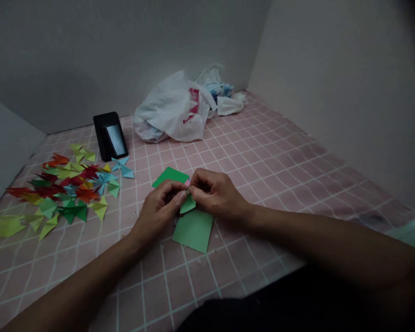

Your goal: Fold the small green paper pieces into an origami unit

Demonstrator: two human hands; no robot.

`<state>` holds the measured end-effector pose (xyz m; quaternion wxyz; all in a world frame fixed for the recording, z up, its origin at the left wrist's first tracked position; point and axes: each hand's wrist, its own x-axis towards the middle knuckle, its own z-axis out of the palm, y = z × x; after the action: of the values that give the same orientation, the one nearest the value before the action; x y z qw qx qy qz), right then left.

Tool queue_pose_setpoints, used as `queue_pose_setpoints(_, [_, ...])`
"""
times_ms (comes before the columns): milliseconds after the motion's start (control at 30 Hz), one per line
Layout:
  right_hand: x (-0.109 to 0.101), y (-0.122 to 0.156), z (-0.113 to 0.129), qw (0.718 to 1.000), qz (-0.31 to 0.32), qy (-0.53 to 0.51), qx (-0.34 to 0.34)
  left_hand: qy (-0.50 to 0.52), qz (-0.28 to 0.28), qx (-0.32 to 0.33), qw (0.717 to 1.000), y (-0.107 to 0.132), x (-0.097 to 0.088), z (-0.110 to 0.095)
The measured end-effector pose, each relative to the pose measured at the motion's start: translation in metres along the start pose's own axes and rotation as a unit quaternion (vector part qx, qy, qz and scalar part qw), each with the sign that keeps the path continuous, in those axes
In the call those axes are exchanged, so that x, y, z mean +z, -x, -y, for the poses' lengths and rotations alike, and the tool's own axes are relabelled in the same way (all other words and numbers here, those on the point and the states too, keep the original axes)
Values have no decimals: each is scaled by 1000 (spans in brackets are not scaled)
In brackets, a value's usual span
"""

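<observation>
My left hand and my right hand meet at the middle, pinching a small folded piece of light green paper between thumbs and fingers. The tip of the folded paper is hidden under my fingertips. Below it, flat on the checked cloth, lies a light green paper square. A darker green paper sheet sits just beyond my left hand, with a bit of pink paper showing beside it.
Several folded paper shapes in red, yellow, green and blue lie spread at the left. Behind them a black phone-like device leans back. A white plastic bag rests by the wall on the pink checked cloth.
</observation>
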<state>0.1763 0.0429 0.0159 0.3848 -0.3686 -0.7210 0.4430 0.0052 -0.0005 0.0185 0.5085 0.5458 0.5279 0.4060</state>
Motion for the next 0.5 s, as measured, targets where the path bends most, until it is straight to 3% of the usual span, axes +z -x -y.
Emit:
queue_pose_setpoints(333, [-2,-2,0,1000,-16,14,1,69,5,-18,997,1,0,1])
queue_pose_setpoints(500, [-1,-1,-1,1000,-19,-11,11,55,2,-9,998,-1,0,2])
